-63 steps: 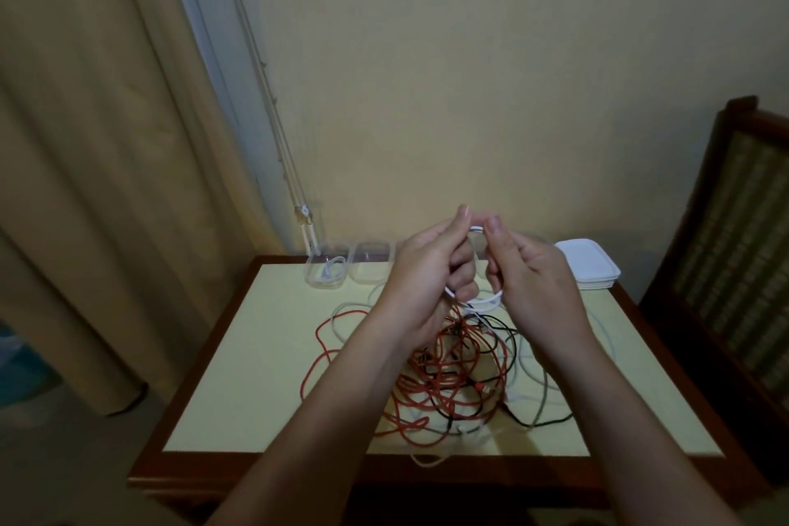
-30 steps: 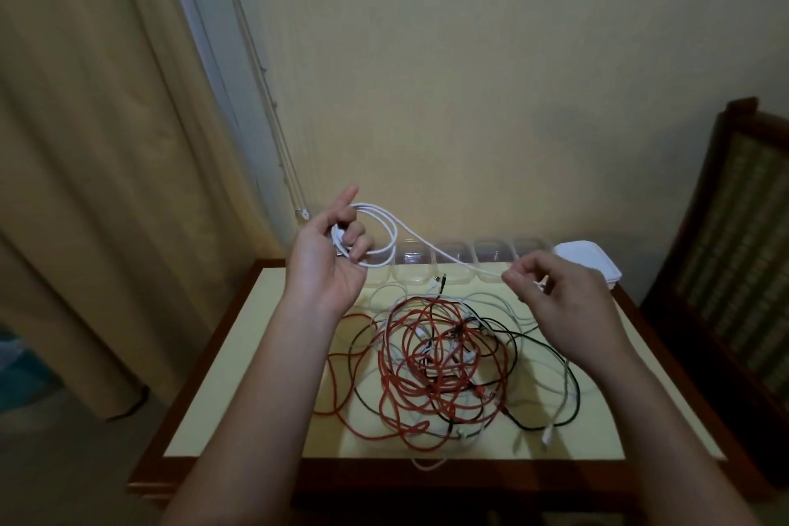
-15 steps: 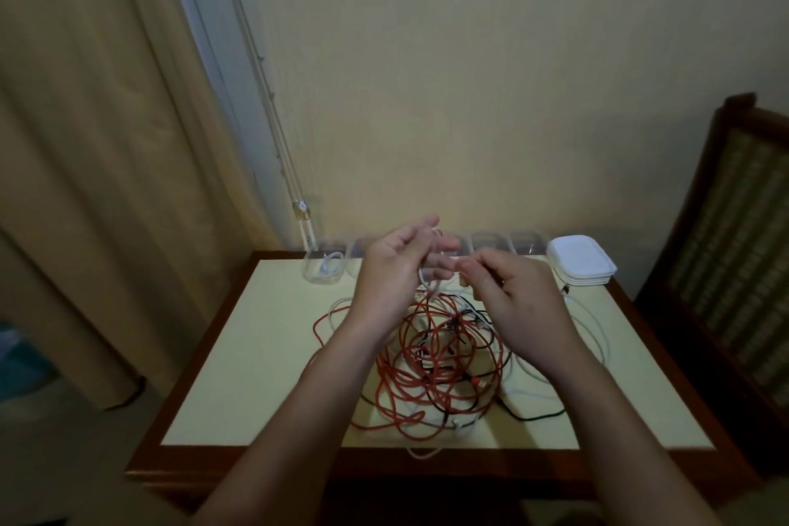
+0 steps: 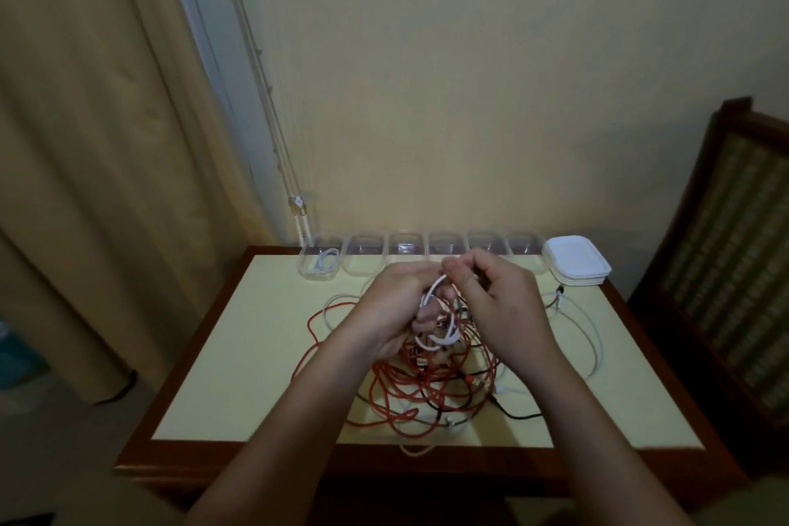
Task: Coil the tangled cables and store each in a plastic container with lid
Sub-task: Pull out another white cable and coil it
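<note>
Six clear containers in a row along the table (image 4: 239,354) back edge. Leftmost container (image 4: 308,274) has a coiled white lead (image 4: 325,265) in it; other five (image 4: 446,246) too dim to read. Lid stack (image 4: 576,267), white, just right of the row. L hand (image 4: 397,312), fingers curled, holds a white cable (image 4: 439,341) coil over the red/black/white tangle (image 4: 427,389) mid-table. R hand (image 4: 495,299), fingers bent, pinches that cable's strand at the coil's top.

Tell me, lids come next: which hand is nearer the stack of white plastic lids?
Right. The right hand sits left of the stack of white plastic lids; the left hand, farther left.
</note>
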### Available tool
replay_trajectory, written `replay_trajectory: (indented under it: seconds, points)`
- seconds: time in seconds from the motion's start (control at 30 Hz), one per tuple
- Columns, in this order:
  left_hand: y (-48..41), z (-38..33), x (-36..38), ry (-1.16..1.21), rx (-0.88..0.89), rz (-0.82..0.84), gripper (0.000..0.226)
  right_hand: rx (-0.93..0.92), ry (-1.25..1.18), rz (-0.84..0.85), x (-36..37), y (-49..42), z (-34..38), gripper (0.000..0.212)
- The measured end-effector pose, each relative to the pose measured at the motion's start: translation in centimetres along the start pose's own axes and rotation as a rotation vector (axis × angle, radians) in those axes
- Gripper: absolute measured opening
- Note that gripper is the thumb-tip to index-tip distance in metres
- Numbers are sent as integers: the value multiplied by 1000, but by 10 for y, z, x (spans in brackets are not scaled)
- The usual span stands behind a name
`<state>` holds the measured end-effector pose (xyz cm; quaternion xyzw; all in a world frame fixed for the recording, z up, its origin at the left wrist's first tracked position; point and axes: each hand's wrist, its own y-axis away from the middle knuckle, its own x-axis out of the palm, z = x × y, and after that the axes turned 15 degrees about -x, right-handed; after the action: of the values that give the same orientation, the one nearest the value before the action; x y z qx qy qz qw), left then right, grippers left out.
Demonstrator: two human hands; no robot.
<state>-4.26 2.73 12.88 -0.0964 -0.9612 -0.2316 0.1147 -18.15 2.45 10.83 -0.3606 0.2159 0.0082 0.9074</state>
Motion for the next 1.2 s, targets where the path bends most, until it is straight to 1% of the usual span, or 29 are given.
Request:
replay_trajectory:
  seconds: [0.07,0.17,0.23,0.3,0.37,0.43,0.57,0.67,0.77,0.83,0.93,1.1,1.2]
  points:
    - [0,0,1,82,-43,65,29,20,34,-48,3,1,-3,23]
    - [-1,-7,-4,206,-49,104,27,79,83,-106,8,2,-8,24]
    - [-1,-12,-8,250,-46,147,22,147,45,-56,10,3,-10,38]
    - [0,-14,-10,265,-42,170,21,218,-59,41,10,3,-6,54]
    - [0,-14,-13,261,-34,162,21,206,-108,57,11,1,1,58]
    - [-2,-11,-13,233,-1,122,18,153,-101,6,14,-3,5,53]
    - [-4,-4,-13,160,65,20,23,92,-68,-48,18,-7,4,53]
    - [-2,-4,-14,134,67,38,25,51,-58,-46,18,-5,3,43]
    - [-3,-10,-18,133,117,15,23,78,-101,-15,20,1,1,42]
    - [-4,-17,-27,184,152,-25,22,97,-95,1,18,6,-2,41]
    - [-2,-31,-44,299,167,-44,20,82,-22,60,9,16,-13,28]
    - [1,-38,-58,461,156,-9,20,41,127,182,2,34,-39,21]
    - [1,-34,-53,525,150,7,21,-37,213,246,6,41,-45,14]
